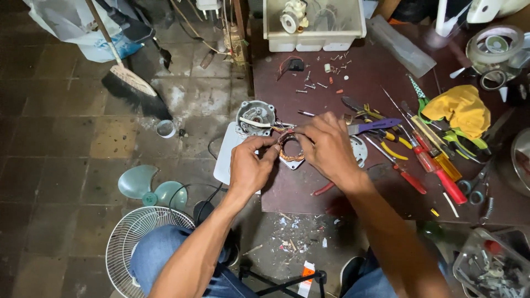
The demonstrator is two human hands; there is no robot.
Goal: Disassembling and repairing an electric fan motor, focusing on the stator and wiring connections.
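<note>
At the centre of the frame a round motor stator with copper windings and a pale square frame [291, 150] is held just above the dark brown counter [309, 187]. The left hand [249, 168] pinches its left rim with fingers pressed together; the right hand [327, 146] curls over its right side, fingers closed on it. Just to the upper left sits a grey round motor housing [255, 117], with thin wires [279, 126] running between them. A tug could, I judge, snap those wires or nick the winding. Screwdrivers with red handles [441, 179] lie to the right
</note>
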